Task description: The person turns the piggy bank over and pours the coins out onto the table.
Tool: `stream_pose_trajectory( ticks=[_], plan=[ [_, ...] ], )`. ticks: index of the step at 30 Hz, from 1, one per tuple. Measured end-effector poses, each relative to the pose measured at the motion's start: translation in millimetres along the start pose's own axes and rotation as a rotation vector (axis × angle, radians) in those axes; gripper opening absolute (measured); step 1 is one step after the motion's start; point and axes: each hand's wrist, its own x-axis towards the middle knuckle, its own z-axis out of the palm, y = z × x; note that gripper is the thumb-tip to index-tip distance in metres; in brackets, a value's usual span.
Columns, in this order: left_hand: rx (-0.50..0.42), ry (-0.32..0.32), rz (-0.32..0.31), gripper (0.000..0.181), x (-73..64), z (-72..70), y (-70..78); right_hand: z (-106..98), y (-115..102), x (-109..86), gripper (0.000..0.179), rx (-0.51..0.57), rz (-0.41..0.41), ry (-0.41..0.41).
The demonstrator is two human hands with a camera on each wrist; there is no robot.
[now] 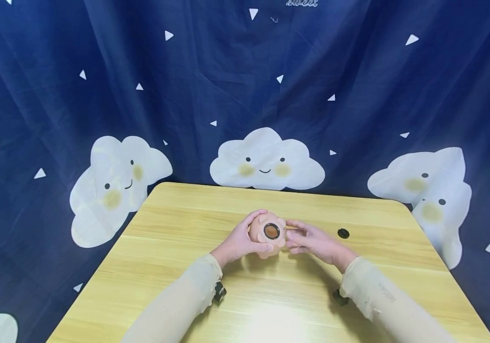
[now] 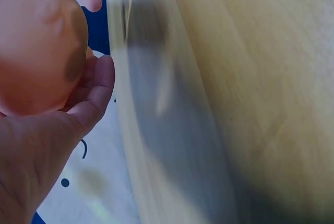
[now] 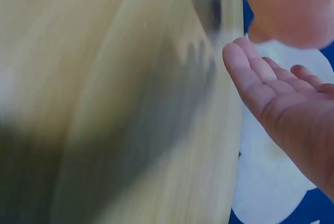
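In the head view a pink, rounded piggy bank with stubby bumps is held over the middle of the table. A round opening with a dark rim faces up toward the head camera. My left hand grips the bank from its left side, thumb in front and fingers round the far side. Close by the bank's right side is my right hand. The right wrist view shows that right hand with its fingers extended, below and apart from the bank. A black round plug lies to the right.
The light wooden table has rounded far corners. Behind it hangs a dark blue curtain printed with white clouds and small triangles. A dark device sits under the left cuff, another under the right.
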Motion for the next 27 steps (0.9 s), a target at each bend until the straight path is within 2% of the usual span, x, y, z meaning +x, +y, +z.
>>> stream_pose_trajectory(
  ticks=[3, 10, 17, 21, 24, 27],
  plan=[
    [-0.011, -0.001, -0.002, 0.098, -0.3, 0.0, -0.7, 7.2, -1.4, 1.9, 0.082, 0.05, -0.011, -0.031],
    [-0.065, 0.01, 0.004, 0.097, 0.5, -0.5, -0.5, 16.4, -0.5, 4.7, 0.083, 0.139, -0.04, -0.03],
    [-0.061, 0.011, -0.01, 0.098, -0.3, -1.0, 1.4, 18.4, 0.3, 5.8, 0.086, 0.22, -0.104, -0.036],
    [-0.064, -0.014, -0.014, 0.097, -0.9, -2.4, 2.5, 18.2, 0.5, 6.3, 0.087, 0.252, -0.134, -0.02],
    [-0.054, -0.057, -0.014, 0.096, -1.2, -5.1, 2.0, 18.5, 1.7, 6.2, 0.088, 0.258, -0.141, 0.011],
    [-0.001, -0.104, -0.014, 0.094, -2.3, -8.9, 2.1, 19.2, 3.1, 5.9, 0.087, 0.244, -0.135, 0.05]
  ],
)
